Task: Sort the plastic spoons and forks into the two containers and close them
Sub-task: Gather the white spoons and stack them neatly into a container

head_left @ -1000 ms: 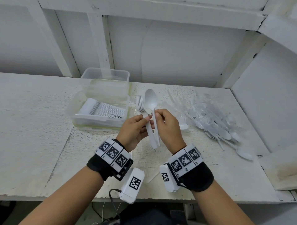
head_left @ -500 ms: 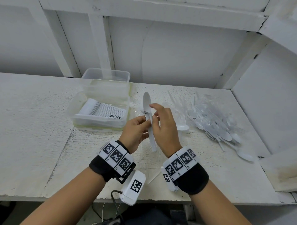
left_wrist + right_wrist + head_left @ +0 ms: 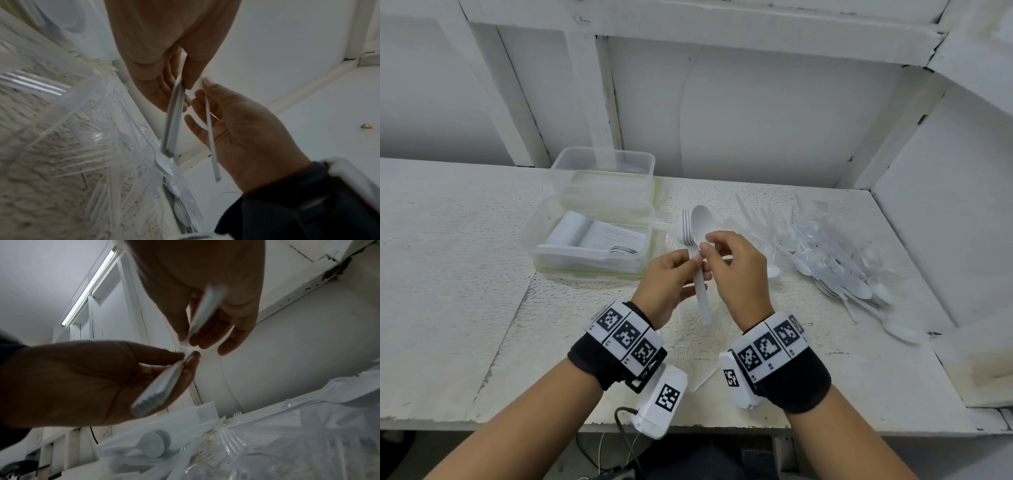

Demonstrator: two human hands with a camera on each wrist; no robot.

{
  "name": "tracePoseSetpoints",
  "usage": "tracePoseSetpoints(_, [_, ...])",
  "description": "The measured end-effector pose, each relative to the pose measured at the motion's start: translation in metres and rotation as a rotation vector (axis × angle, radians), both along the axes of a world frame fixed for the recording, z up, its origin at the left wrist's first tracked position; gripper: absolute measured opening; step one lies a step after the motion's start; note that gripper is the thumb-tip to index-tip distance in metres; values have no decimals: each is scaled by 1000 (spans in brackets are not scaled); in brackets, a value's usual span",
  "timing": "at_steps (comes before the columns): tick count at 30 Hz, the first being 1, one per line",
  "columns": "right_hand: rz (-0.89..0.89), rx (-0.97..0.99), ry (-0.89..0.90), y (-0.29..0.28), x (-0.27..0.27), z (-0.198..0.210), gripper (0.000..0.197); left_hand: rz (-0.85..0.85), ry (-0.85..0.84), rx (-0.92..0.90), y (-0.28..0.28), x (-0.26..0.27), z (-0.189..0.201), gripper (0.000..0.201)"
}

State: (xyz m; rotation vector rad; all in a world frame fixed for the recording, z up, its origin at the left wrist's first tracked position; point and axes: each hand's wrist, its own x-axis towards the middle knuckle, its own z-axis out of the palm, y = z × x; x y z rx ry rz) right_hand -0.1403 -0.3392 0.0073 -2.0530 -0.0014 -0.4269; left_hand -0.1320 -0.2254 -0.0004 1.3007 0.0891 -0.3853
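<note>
Over the table's middle my left hand point(image 3: 697, 261) pinches a thin stack of white plastic forks point(image 3: 687, 229) by the neck, tines pointing away. The left wrist view shows the stacked fork handles point(image 3: 172, 121) hanging below its fingers. My right hand point(image 3: 705, 245) pinches a single white spoon point(image 3: 702, 222) at its neck, right beside the forks. The spoon handle point(image 3: 211, 146) runs down across the right palm. A clear container point(image 3: 541, 255) with stacked white cutlery lies left of the hands. A second, empty clear container point(image 3: 602, 161) stands behind it.
A heap of loose clear and white spoons and forks point(image 3: 835, 263) covers the table's right side, with one white spoon point(image 3: 900, 330) nearest the front. Crinkled clear wrap point(image 3: 688, 356) lies under the hands. White walls close the back and right.
The spoon turned edge-on against the forks half a second ago and now faces up again beside them. Both hands stay close together, and the right hand's fingers have lifted higher.
</note>
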Motion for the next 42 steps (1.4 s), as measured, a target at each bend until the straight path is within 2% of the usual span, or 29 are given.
tracePoseSetpoints(5, [-14,69,-14,-1,-1,-2,13,-48,25,-102,3,-1,5,17])
tracePoseSetpoints(10, [1,283,112,1,1,-1,6,-113,54,-175,2,-4,10,17])
tracePoseSetpoints(15, [16,411,164,6,1,2,28,-194,91,-157,2,-5,12,16])
tracePoseSetpoints(17, [50,413,171,6,0,4,30,-214,99,-142,6,-4,12,16])
tracePoseSetpoints(19, [84,275,140,2,0,5,24,-239,85,-48,13,-2,12,15])
tracePoseSetpoints(21, [72,145,57,-4,1,5,6,-281,13,173,24,2,11,14])
tracePoseSetpoints(22, [69,84,-3,-6,1,5,7,-309,-37,298,30,4,11,15])
tracePoseSetpoints(24, [114,-114,-158,-10,1,0,26,-368,-138,553,45,7,12,16])
tracePoseSetpoints(26, [218,-430,-273,-11,0,-6,38,-440,-225,768,59,8,15,17])
tracePoseSetpoints(28, [346,-690,-335,-10,-1,-15,40,-525,-280,913,70,9,16,14])
tracePoseSetpoints(30, [470,-823,-352,-4,-2,-22,42,-571,-250,959,77,7,17,2])
tracePoseSetpoints(33, [568,-935,-356,11,0,-31,41,-588,-218,947,85,4,16,25])
tracePoseSetpoints(35, [598,-948,-364,23,2,-33,35,-577,-212,912,91,2,17,31])
tracePoseSetpoints(38, [604,-910,-387,35,9,-30,30,-555,-218,888,101,2,20,22])
tracePoseSetpoints(40, [606,-916,-373,40,16,-24,32,-487,-271,902,113,6,23,14])
tracePoseSetpoints(42, [602,-893,-346,43,28,-16,33,-277,-381,944,129,15,30,8])
